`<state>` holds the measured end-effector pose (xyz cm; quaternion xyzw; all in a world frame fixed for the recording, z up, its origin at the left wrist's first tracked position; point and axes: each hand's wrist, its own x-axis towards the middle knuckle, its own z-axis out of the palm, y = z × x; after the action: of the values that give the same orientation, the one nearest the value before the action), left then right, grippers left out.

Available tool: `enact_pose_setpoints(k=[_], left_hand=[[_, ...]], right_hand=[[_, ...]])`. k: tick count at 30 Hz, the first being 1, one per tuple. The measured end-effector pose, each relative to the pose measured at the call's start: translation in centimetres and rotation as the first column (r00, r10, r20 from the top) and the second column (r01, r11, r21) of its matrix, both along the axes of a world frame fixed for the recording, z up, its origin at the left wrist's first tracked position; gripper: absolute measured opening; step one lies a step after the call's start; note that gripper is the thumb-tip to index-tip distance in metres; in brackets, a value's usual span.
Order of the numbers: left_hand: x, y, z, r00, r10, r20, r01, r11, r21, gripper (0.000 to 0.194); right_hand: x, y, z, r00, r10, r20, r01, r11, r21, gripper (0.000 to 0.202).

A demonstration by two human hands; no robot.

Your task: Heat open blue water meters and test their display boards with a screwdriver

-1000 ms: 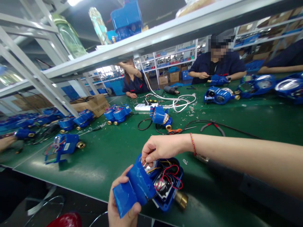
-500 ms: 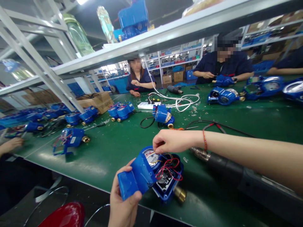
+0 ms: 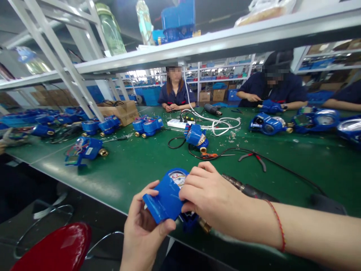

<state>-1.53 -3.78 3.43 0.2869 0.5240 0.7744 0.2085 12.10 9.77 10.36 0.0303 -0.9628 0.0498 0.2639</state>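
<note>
My left hand (image 3: 146, 222) grips a blue plastic cover (image 3: 166, 197) between thumb and fingers at the lower middle. Under and behind the cover is a blue water meter (image 3: 177, 177) with a round dial and thin wires across it; its brass fitting (image 3: 204, 225) shows below my wrist. My right hand (image 3: 201, 188), fingers curled, lies over the meter's open part at the cover's right edge. What its fingertips hold is hidden, and most of the wires are covered by this hand.
A heat gun (image 3: 248, 190) lies behind my right forearm, with pliers (image 3: 254, 158) and an orange screwdriver (image 3: 210, 155) beyond. Another meter (image 3: 196, 137) stands near a white power strip (image 3: 180, 124). Two people sit across the green table (image 3: 135, 158). A shelf crosses above.
My right hand has moved down over the meter's open part, covering the red wires. The blue cover has tilted and sits nearer the meter body. The view has shifted slightly.
</note>
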Motion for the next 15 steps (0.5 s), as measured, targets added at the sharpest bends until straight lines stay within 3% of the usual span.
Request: enact_pose_setpoints(k=[6,10,15], left_hand=[[2.2,0.2,1.2,0.994,0.081,0.073,-0.079,0.997,-0.024,0.053],[3.0,0.5,1.2,0.992,0.119,0.036,-0.117,0.992,-0.043,0.049],[3.2,0.6,1.1,0.991,0.119,0.054,-0.116,0.992,-0.056,0.048]], right_hand=[[0.4,-0.4,-0.7,0.997,-0.082,-0.008,0.082,0.996,-0.023,0.013],[1.0,-1.0,-0.9,0.979,-0.206,0.004,0.205,0.977,-0.054,0.013],[1.5,-1.1,-1.1,0.965,-0.257,0.039,0.26,0.952,-0.163,0.013]])
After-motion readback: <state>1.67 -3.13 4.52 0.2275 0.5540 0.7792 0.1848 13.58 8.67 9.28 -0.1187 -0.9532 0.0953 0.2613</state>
